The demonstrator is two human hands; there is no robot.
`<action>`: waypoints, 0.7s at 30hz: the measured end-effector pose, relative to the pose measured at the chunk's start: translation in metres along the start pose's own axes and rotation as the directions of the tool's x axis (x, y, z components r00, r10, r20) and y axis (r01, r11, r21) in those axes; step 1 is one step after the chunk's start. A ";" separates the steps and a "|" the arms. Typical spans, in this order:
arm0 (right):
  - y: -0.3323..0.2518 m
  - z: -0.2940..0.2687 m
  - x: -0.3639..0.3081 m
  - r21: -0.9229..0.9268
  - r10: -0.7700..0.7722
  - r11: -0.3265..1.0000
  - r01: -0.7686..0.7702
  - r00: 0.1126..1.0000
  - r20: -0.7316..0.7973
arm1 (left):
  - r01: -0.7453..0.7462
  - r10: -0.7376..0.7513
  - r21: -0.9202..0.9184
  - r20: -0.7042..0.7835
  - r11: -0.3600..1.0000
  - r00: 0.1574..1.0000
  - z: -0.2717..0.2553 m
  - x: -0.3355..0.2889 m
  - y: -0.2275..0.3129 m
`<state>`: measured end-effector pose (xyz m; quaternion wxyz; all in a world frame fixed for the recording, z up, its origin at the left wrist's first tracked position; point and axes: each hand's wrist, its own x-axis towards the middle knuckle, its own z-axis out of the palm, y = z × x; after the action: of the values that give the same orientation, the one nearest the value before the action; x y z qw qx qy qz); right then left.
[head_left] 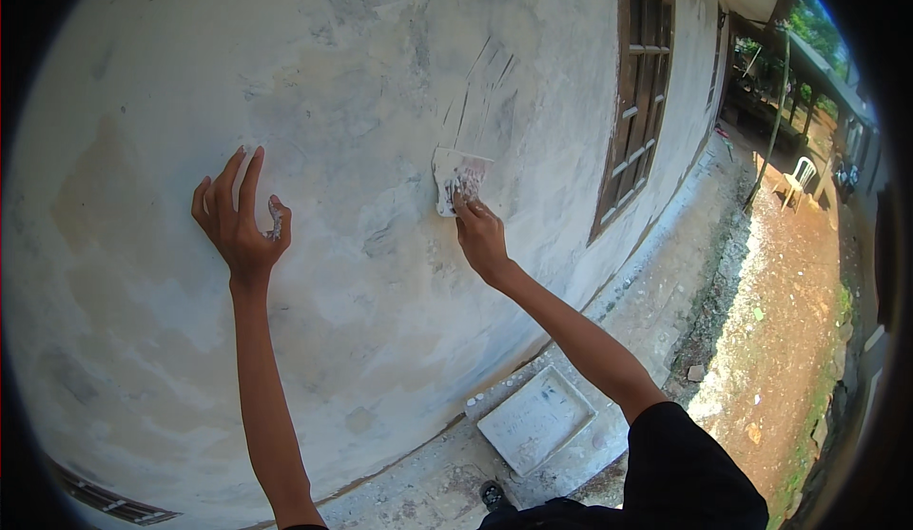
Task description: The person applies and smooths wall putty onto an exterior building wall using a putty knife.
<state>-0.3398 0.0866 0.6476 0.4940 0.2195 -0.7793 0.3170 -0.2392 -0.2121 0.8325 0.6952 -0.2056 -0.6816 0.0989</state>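
Note:
My right hand (482, 230) grips a wide, flat putty knife (462, 170) smeared with white and grey filler. Its blade lies against the patchy white wall (352, 245), just below several dark streaks (473, 92) in the coating. Further left, at about the same height, my left hand (245, 230) has its fingers spread towards the wall. Whitish, filler-like matter shows on the inner side of its thumb. Whether the left fingertips touch the wall I cannot tell.
A shallow white tray (535, 421) with pale residue sits on the concrete ledge at the wall's foot. A wooden-framed window (635, 102) is on the right. Beyond the ledge, bare earth (789, 311) runs towards a white plastic chair (799, 180) and a slanting pole (772, 121).

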 end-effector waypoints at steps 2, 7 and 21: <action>-0.013 0.004 -0.065 0.081 -0.007 0.997 -0.008 0.985 0.175 | 0.003 -0.003 0.003 0.001 1.000 1.000 -0.003 0.000 -0.004; 0.005 -0.038 -0.132 0.174 -0.086 0.985 -0.002 0.864 0.496 | 0.005 -0.005 0.000 0.018 1.000 1.000 0.000 0.000 -0.002; 0.029 -0.143 0.272 -0.059 -0.227 0.973 0.224 0.877 -0.424 | 0.012 -0.013 0.041 0.021 0.999 1.000 -0.003 0.002 -0.001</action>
<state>-0.3814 0.2007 0.9314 0.6873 0.2318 -0.6220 0.2948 -0.2363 -0.2121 0.8347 0.6928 -0.1858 -0.6879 0.1106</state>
